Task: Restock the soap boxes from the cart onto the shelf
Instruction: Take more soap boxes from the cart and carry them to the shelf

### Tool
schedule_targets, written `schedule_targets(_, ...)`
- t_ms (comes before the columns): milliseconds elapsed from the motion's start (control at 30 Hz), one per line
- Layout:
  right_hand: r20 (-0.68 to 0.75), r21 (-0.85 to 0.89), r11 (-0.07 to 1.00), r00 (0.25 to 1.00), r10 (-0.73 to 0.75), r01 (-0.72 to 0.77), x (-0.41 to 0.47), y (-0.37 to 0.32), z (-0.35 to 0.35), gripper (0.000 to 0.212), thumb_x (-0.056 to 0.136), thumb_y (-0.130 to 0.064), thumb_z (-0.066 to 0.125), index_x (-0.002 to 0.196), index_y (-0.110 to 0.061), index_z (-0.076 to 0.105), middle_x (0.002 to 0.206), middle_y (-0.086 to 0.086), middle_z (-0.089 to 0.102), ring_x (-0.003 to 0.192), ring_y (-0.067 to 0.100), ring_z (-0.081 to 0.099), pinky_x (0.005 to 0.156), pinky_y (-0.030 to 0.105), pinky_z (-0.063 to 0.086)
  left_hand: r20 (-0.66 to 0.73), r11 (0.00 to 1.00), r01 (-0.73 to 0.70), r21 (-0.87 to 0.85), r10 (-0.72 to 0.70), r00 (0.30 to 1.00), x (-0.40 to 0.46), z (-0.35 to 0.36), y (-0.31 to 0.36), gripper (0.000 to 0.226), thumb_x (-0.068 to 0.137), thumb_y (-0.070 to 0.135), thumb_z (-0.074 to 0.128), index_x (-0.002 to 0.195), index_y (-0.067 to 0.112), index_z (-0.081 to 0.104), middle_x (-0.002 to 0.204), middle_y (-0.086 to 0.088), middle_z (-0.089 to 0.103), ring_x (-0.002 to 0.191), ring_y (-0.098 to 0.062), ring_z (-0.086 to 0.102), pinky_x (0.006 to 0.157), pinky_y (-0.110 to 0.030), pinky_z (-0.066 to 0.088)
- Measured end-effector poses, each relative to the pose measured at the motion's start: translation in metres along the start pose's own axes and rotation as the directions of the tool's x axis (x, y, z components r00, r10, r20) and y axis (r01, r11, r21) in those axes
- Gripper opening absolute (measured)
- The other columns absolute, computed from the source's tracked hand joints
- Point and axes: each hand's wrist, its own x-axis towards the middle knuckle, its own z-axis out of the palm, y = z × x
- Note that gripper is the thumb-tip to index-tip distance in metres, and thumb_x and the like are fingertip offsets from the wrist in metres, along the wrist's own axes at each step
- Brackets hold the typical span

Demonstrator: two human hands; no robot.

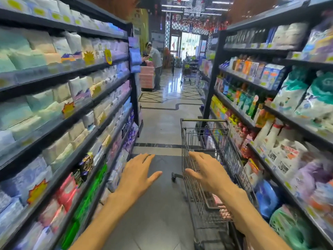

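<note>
both hands are spread and hold nothing; the right hand [207,173] hangs over the cart [203,177], whose pink soap boxes [224,212] lie below and behind it (nearer than the left hand [137,175]).

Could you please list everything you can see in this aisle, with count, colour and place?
shopping cart: one, grey wire, right of centre beside the right shelving.
pink packages: a few, pink, low inside the cart; too blurred to tell what they are.
left shelving: one run, dark frame, along the left, holding white, blue and purple soft packs.
right shelving: one run, dark frame, along the right, holding bottles, cartons and bags in mixed colours.
second cart: one, grey, far down the aisle.
person: one, light top, far end at a pink stack.
floor: grey tiles, dark lines.
left hand: open, over the floor, touching nothing.
right hand: open, above the cart's side.
</note>
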Motion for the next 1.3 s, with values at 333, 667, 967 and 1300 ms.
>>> schedule_targets(333,-0.012,-0.019,0.943,0.943,0.333,-0.333,0.158,0.108,0.029,0.068,0.096,-0.057,0.049,0.152,-0.026,0.031,0.15,-0.005,0.044,0.132,0.017,0.048,0.103,0.035,0.045,0.049,0.95,-0.287,-0.12,0.295,0.954,0.261,0.083,-0.014,0.071,0.093,0.064,0.052,0.145,0.016,0.052,0.143,-0.007,0.057,0.13,-0.03,0.055,0.104,-0.047,0.047)
schedule_targets(667,-0.11,0.044,0.686,0.679,0.726,-0.726,0.193,0.24,0.045,0.067,0.094,-0.06,0.05,0.151,-0.029,0.032,0.15,-0.007,0.044,0.134,0.015,0.046,0.104,0.037,0.044,0.117,0.721,-0.636,-0.277,0.682,0.722,0.461,0.192,0.085,0.09,0.088,0.081,0.016,0.145,0.02,0.049,0.144,-0.003,0.056,0.13,-0.025,0.055,0.103,-0.043,0.051)
schedule_targets(967,-0.18,0.118,0.389,0.366,0.913,-0.914,0.185,0.348,0.074,0.067,0.094,-0.059,0.051,0.152,-0.03,0.032,0.149,-0.007,0.046,0.135,0.016,0.045,0.106,0.035,0.041,0.186,0.497,-0.738,-0.456,0.864,0.467,0.563,0.293,0.206,0.069,0.095,0.066,0.045,0.148,0.022,0.044,0.144,0.0,0.053,0.131,-0.023,0.051,0.105,-0.038,0.046)
schedule_targets(1300,0.008,0.218,-0.078,-0.078,0.997,-0.973,0.168,0.404,0.17,0.065,0.084,-0.056,0.062,0.142,-0.029,0.049,0.135,0.005,0.06,0.12,0.029,0.059,0.095,0.045,0.051,0.478,0.44,-0.699,-0.563,0.864,0.159,0.582,0.452,0.268,0.063,0.099,0.052,0.051,0.148,0.013,0.042,0.151,-0.011,0.047,0.14,-0.031,0.042,0.107,-0.042,0.043)
